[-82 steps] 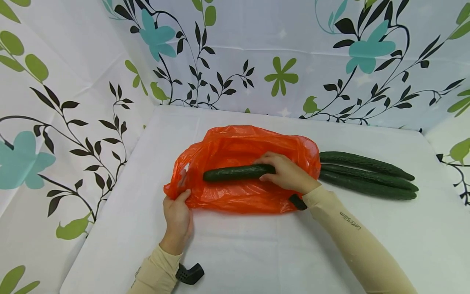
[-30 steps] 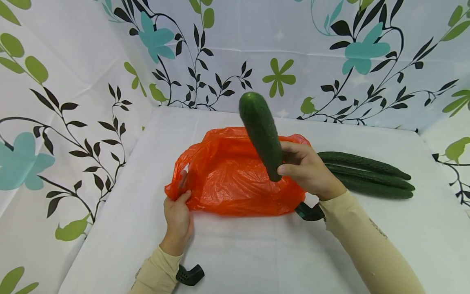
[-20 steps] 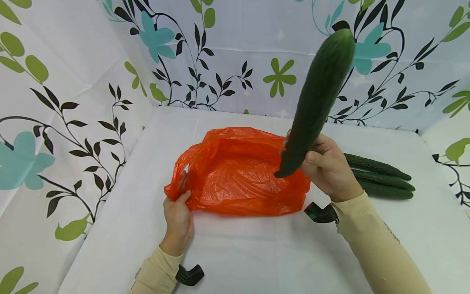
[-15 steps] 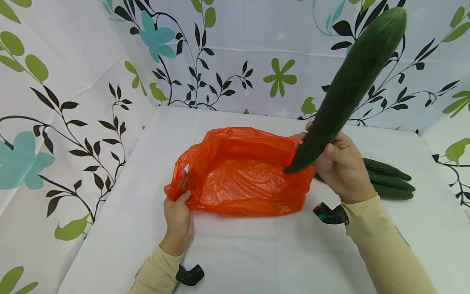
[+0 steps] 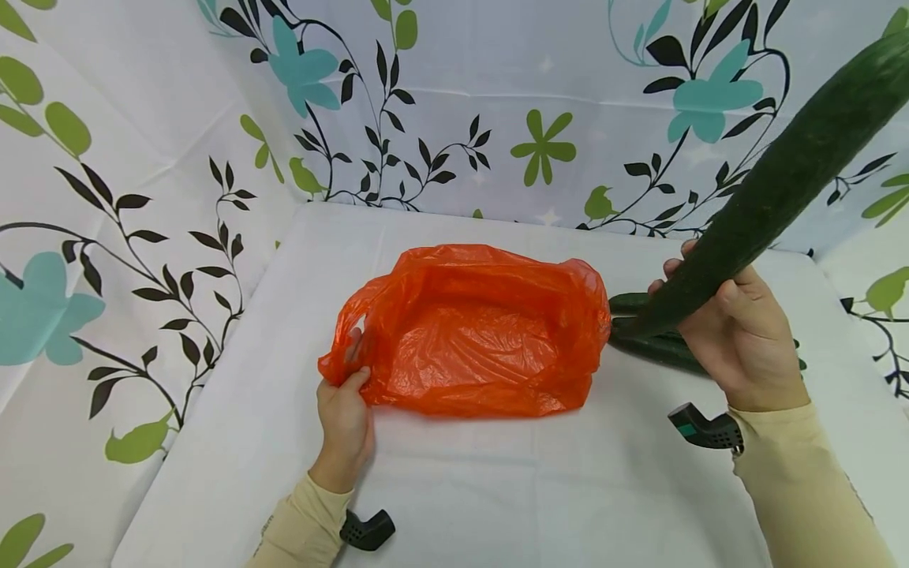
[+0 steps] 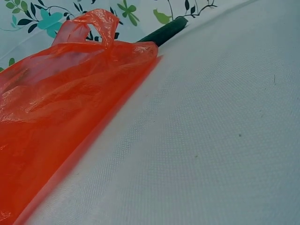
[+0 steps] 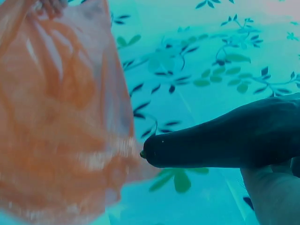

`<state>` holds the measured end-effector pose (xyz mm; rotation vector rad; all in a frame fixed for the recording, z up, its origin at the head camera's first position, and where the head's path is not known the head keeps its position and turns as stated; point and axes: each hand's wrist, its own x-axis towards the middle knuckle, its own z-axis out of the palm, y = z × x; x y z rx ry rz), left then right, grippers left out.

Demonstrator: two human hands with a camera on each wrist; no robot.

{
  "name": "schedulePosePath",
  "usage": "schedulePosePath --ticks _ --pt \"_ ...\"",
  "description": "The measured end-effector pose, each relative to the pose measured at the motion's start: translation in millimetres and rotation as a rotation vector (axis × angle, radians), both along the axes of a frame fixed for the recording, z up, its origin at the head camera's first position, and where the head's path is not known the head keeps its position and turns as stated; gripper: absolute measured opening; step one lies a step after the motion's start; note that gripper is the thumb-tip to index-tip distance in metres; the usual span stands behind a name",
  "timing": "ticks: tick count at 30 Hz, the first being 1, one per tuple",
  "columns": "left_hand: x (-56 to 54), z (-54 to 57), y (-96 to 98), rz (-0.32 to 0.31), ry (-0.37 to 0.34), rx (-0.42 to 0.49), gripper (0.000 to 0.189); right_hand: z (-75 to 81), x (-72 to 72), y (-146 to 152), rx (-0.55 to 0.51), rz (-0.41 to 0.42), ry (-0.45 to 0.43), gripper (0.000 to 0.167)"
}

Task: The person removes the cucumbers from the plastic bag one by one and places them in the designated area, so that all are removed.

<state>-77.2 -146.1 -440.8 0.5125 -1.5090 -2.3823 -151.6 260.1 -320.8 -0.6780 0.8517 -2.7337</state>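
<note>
At the right of the head view my right hand (image 5: 746,339) grips a long green cucumber (image 5: 774,185) near its lower end, tilted up to the right above the table. The same cucumber (image 7: 206,140) fills the right wrist view's right side, my thumb under it. My left hand (image 5: 344,422) pinches the left end of a red plastic bag (image 5: 490,339), its fingers partly hidden behind the film. The bag lies with its mouth spread, nothing visible inside. More cucumbers (image 5: 660,347) lie just right of the bag, partly behind my right hand. In the left wrist view the bag (image 6: 61,103) covers the left side.
A white-covered table (image 5: 461,489) carries everything. Behind it and at the left hang white cloths with printed leaves and flowers (image 5: 543,147). A black wrist device (image 5: 706,427) sits on my right wrist, another black device (image 5: 368,530) on the left.
My right hand has lifted the cucumber out of the red bag and carried it rightward, over the other cucumbers, tilting it further right. The left hand has stayed on the bag.
</note>
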Motion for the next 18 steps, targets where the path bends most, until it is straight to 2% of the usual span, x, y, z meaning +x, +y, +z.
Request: schedulePosePath --ticks 4,8,15,18 --pt "0.1 0.4 -0.3 -0.003 -0.005 0.0 0.05 -3.8 3.5 16.7 0.036 -0.044 0.008 0.036" --pt "0.0 1.2 -0.3 0.0 -0.007 0.006 0.05 -8.3 9.6 33.6 0.131 -0.13 0.026 0.041" --pt "-0.2 2.2 -0.2 -0.005 -0.011 0.012 0.05 -18.0 18.4 62.7 0.357 -0.258 0.113 0.046" --pt "-0.2 1.8 0.0 -0.005 -0.007 0.014 0.05 -22.0 22.7 73.1 0.495 -0.35 0.133 0.049"
